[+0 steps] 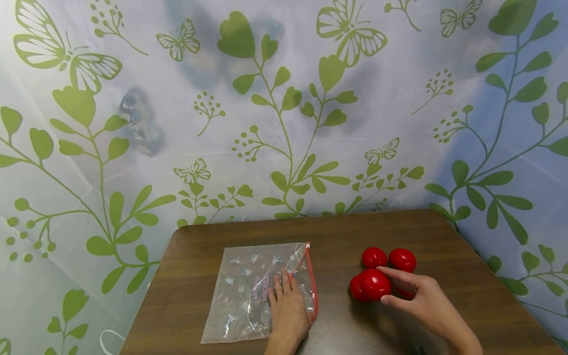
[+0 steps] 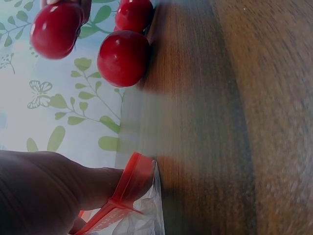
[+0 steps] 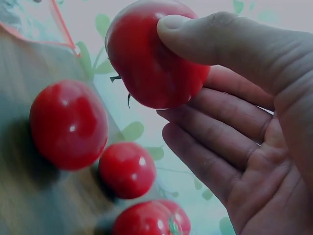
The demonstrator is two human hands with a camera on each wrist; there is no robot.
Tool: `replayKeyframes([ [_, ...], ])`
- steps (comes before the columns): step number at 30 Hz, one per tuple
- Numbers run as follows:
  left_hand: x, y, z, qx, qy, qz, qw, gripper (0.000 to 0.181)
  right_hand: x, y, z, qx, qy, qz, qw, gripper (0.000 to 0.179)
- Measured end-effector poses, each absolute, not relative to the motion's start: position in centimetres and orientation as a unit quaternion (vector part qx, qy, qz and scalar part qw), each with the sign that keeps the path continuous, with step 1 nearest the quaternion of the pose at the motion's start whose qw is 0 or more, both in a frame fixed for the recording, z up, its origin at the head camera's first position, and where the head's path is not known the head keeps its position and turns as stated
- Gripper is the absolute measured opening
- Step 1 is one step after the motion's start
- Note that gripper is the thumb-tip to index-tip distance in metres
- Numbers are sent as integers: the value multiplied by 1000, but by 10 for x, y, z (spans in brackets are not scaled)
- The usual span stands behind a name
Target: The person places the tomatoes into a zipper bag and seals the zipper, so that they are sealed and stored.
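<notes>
My right hand [image 1: 423, 298] pinches a shiny red tomato [image 3: 151, 58] between thumb and fingers, raised above the table. A second tomato [image 1: 356, 288] shows partly behind it on the table. Two more, one tomato [image 1: 374, 257] and another tomato [image 1: 402, 259], sit just beyond the hand. My left hand [image 1: 288, 308] rests with fingers straight and spread on a clear printed zip bag [image 1: 239, 296]. In the left wrist view, its thumb [image 2: 63, 186] reaches behind the bag's red zip edge [image 2: 124, 188], at the side facing the tomatoes. The thumb's tip is partly covered by that strip.
Both hands work over a brown wooden table [image 1: 337, 241] with rounded far corners. A white curtain [image 1: 284, 148] with green leaves and butterflies hangs right behind it. At the lower left, a white cord loop [image 1: 106, 337] lies beyond the table's edge.
</notes>
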State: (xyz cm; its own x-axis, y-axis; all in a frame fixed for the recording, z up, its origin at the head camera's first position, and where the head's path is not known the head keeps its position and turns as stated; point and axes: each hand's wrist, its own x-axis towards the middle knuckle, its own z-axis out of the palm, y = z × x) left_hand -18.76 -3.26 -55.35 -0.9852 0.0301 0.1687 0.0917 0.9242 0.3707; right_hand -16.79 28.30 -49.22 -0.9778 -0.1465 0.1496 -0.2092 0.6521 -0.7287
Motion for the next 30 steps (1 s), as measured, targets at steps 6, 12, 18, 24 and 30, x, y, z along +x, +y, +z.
replayKeyframes([
  [6,-185,-34,-553,-33,-978,-190,78,109,-174,273,-485,100,-909,403,37,60],
  [12,-186,-35,-552,-31,-979,-188,70,109,-182,262,-482,117,-898,424,28,60],
  [18,-186,-36,-553,-31,-980,-185,70,109,-193,246,-480,135,-883,450,21,61],
  [24,-184,-37,-551,-31,-980,-182,75,110,-205,229,-476,143,-881,451,29,63],
  [30,-185,-38,-551,-29,-981,-179,65,109,-216,216,-478,183,-857,480,27,61],
])
